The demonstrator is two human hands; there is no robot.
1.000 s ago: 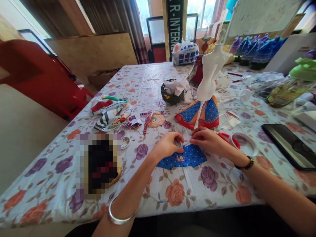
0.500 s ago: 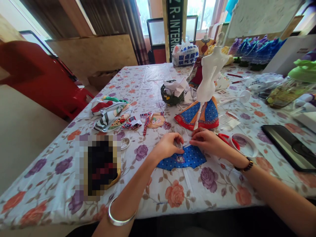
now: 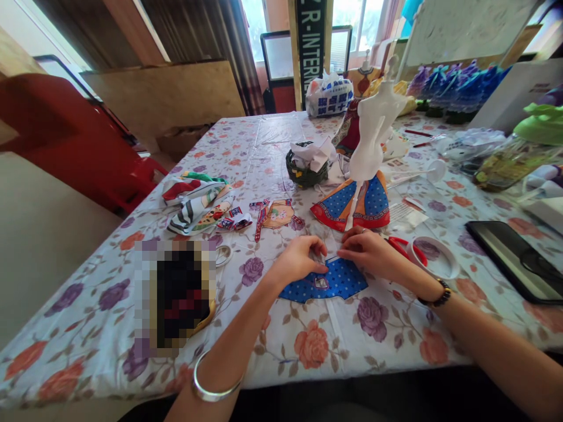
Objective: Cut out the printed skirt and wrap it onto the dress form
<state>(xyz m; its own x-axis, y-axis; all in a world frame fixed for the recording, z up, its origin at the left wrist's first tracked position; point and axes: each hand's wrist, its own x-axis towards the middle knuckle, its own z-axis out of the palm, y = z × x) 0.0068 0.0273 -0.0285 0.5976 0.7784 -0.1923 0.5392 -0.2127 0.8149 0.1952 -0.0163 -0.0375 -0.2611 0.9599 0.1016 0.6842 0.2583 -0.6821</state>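
Observation:
A blue dotted fabric piece (image 3: pixel 325 284) lies on the flowered tablecloth, with a small pale patch on it. My left hand (image 3: pixel 301 258) is closed at its upper left edge, thumb pressed on the cloth and fingers curled. Along the top edge runs a thin white strip (image 3: pixel 333 258) between the two hands. My right hand (image 3: pixel 367 249) pinches at the strip's right end; its fingertips partly cover it. Just beyond stands a white dress-form mannequin (image 3: pixel 373 135), with a blue, orange and red skirt piece (image 3: pixel 373 205) behind its stem.
To the right are red-handled scissors (image 3: pixel 402 249), a white tape roll (image 3: pixel 435 258) and a dark phone-like slab (image 3: pixel 510 258). A smaller roll (image 3: pixel 223 255) and a pixelated item (image 3: pixel 182 299) are left. Farther off are fabric scraps (image 3: pixel 197 202) and a basket (image 3: pixel 308 167).
Both hands stay at the top edge of the blue fabric piece, almost unmoved. The camera view has shifted very slightly.

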